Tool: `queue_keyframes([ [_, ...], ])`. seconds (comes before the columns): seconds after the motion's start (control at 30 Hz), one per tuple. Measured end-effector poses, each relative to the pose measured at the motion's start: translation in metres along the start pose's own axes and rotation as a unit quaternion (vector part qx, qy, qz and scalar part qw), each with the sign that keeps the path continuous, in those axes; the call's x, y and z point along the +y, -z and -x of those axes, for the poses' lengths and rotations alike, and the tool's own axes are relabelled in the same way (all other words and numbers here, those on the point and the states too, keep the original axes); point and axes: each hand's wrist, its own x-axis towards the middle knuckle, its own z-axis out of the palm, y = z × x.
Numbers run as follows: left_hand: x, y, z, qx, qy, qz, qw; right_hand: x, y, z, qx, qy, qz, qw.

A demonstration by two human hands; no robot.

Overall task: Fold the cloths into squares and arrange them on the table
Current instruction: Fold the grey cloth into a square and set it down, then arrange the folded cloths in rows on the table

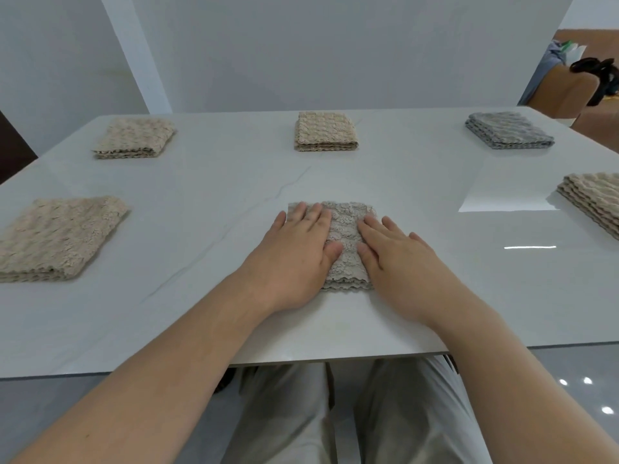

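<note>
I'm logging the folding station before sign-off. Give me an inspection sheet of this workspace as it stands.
Surface: white table, glossy, faint veins.
Job's things: six folded cloths, all apart: centre cloth under the hands, far-left beige cloth, far-middle beige cloth, far-right grey cloth, near-left beige cloth, right-edge beige cloth partly out of frame.
Clutter: nothing seen.
Hands: left hand and right hand lie flat on the centre cloth, fingers straight.
Cables: nothing seen.
Surroundings: white wall; brown chair with a black item on it, far right.

Left hand (296,254) and right hand (400,259) — flat, palms down; fingers straight
</note>
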Motion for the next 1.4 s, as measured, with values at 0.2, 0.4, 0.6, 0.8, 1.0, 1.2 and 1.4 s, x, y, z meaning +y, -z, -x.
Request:
queue_keyframes([
  [0.2,0.001,-0.003,0.000,-0.007,-0.018,-0.008,1.000,0.006,0.004,-0.007,-0.026,0.005,-0.007,1.000],
  [0.4,-0.005,-0.006,-0.013,0.003,-0.020,-0.017,1.000,0.019,0.015,-0.027,-0.061,0.048,0.069,0.995],
  [0.6,-0.008,-0.006,-0.045,-0.019,0.000,0.003,1.000,0.030,0.004,-0.052,0.000,0.058,0.084,0.995],
  [0.8,0.010,0.034,-0.058,-0.146,0.043,-0.027,0.988,0.028,0.026,-0.057,-0.087,0.051,0.044,0.994],
  [1.0,0.048,0.120,-0.109,-0.169,0.091,0.068,0.979,0.031,0.113,-0.080,-0.140,-0.097,-0.156,0.973],
  [1.2,0.128,0.139,-0.196,-0.173,0.095,0.194,0.961,0.123,0.192,-0.096,-0.027,-0.287,-0.211,0.934],
  [1.4,0.226,0.095,-0.310,-0.176,0.153,0.293,0.927,0.286,0.233,-0.137,0.052,-0.366,-0.238,0.898],
])
